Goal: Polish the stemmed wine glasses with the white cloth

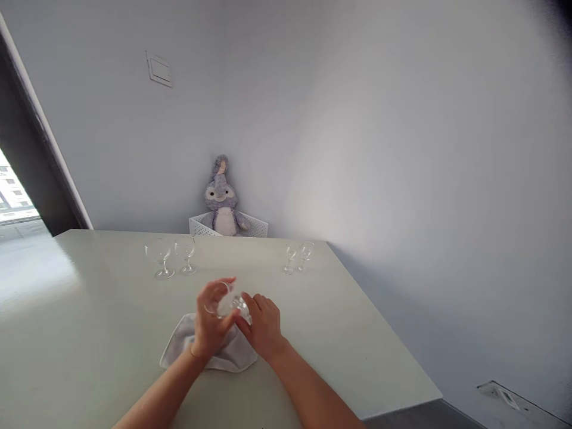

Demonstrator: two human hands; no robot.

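A clear stemmed glass is held on its side between both hands, above the table's near middle. My left hand curls around its bowl. My right hand pinches the foot end, its thumb and fingers close to the left thumb. Beneath the hands a light grey cloth lies crumpled on the table, partly covered by my left wrist. Part of the glass is hidden behind the fingers.
Two wide stemmed glasses, one left of the other, stand upright at the back left. Two smaller ones stand back right. Behind the pale table, a plush toy sits in a white perforated basket.
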